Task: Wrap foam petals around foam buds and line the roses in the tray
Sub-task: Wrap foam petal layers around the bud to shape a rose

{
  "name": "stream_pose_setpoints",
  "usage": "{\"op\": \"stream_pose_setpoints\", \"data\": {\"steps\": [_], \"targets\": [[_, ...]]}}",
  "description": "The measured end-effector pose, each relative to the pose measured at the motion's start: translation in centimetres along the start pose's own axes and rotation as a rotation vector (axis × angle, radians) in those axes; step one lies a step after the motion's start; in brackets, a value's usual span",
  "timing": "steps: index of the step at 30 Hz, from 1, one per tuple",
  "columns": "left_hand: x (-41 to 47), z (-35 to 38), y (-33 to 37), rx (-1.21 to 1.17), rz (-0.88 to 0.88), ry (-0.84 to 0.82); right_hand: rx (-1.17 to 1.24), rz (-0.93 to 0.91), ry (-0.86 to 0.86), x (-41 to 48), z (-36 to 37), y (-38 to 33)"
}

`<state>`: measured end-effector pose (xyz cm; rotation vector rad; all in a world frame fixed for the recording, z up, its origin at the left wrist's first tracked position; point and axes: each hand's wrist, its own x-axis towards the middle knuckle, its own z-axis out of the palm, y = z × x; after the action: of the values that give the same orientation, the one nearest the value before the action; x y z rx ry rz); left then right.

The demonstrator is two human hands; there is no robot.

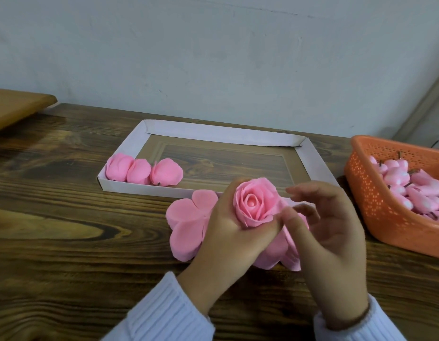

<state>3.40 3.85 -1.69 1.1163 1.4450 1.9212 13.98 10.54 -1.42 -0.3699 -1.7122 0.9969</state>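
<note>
My left hand (228,225) grips a pink foam rose (254,201) from below, its petals wrapped round a bud and facing me. My right hand (329,232) hovers just right of the rose, fingers loosely spread, its thumb touching the rose's lower right edge beside my left thumb. Under both hands lies a stack of flat pink foam petal sheets (188,225) on the table. The white cardboard tray (309,153) sits behind, with three finished pink roses (144,171) lined along its front left corner.
An orange perforated basket (368,193) at the right edge holds several pink foam buds (415,185) with short stems. A lighter wooden board (14,107) overhangs the dark wooden table at the far left. A pale wall stands behind.
</note>
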Motion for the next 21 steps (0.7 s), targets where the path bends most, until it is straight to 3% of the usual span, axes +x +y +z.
{"op": "stream_pose_setpoints", "data": {"steps": [3,7,10,13,21], "targets": [[-0.24,-0.12,0.47,-0.036,0.018,-0.032,0.165,0.285,0.02,0.16,0.0,0.24],[-0.36,-0.34,0.92,-0.067,0.061,-0.141,0.447,0.695,-0.258,0.08,-0.03,0.59],[-0.34,-0.28,0.91,-0.053,0.088,-0.185,0.663,0.764,-0.491,-0.22,0.39,0.64],[-0.34,-0.15,0.82,-0.051,0.115,-0.201,0.974,0.8,-0.582,0.08,0.44,0.68],[-0.43,0.01,0.77,0.081,0.198,-0.135,1.127,0.789,-0.428,-0.18,0.73,0.18]]}}
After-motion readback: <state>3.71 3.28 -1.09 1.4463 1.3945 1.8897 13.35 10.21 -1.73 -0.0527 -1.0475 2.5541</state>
